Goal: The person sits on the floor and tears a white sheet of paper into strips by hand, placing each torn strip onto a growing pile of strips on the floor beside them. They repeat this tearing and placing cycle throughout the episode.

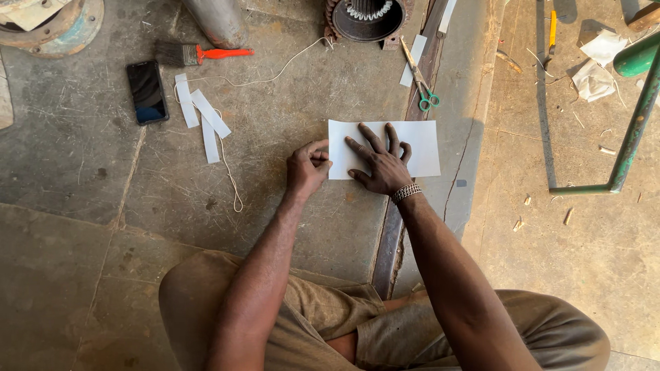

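Two bare hands work over a scuffed concrete floor (pixel 82 158), seen from above past the person's bent knees in tan trousers (pixel 309 323). At the top edge sits a round metal motor housing (pixel 366 17) with toothed slots inside, and at the right a green metal frame (pixel 629 144) slants down to the floor. Between the hands lies a white paper sheet (pixel 423 148), flat on the floor, its right part lying over a dark metal strip (pixel 388 240) set in the concrete. The right hand (pixel 381 161), a beaded bracelet (pixel 406 192) on its wrist, presses flat on the sheet with fingers spread. The left hand (pixel 307 167) is curled at the sheet's left edge, thumb and fingers drawn together, apparently pinching that edge, though the grip itself is hard to make out. Well to the left a black phone (pixel 147 91) lies face up, beside three white paper strips (pixel 203 113) and a loose white string (pixel 234 182). Above them rests a paintbrush with an orange handle (pixel 199 53). Just above the sheet, small green-handled scissors (pixel 424 93) lie on the strip.
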Demonstrator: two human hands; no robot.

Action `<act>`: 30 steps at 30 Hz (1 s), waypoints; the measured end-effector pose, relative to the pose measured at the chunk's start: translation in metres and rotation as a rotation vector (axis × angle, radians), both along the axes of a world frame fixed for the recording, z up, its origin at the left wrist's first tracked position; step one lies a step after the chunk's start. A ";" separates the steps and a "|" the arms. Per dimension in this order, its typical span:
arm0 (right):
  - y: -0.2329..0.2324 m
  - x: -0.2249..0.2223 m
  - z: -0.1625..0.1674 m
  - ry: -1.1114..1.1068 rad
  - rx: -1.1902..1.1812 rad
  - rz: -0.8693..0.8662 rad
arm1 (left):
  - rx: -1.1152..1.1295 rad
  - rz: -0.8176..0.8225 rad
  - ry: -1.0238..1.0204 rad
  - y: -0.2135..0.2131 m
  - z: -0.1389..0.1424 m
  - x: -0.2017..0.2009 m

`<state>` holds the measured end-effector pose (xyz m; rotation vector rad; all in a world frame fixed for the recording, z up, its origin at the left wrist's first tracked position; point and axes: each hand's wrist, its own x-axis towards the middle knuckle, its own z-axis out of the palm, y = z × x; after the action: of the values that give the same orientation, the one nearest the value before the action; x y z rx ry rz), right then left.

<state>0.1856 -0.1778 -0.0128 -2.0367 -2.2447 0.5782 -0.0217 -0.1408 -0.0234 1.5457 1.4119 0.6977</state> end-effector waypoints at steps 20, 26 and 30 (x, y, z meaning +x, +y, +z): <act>0.012 0.016 -0.038 0.163 0.029 -0.075 | 0.233 -0.308 0.340 0.004 0.006 0.012; 0.012 0.007 -0.029 0.106 -0.017 -0.097 | 0.078 -0.324 0.392 0.008 0.008 0.008; 0.013 0.005 -0.026 0.087 -0.017 -0.104 | 0.109 -0.314 0.407 0.010 0.004 0.008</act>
<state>0.1905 -0.1652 -0.0389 -2.0786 -2.0790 0.6650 -0.0133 -0.1304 -0.0194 2.0226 1.3858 0.2812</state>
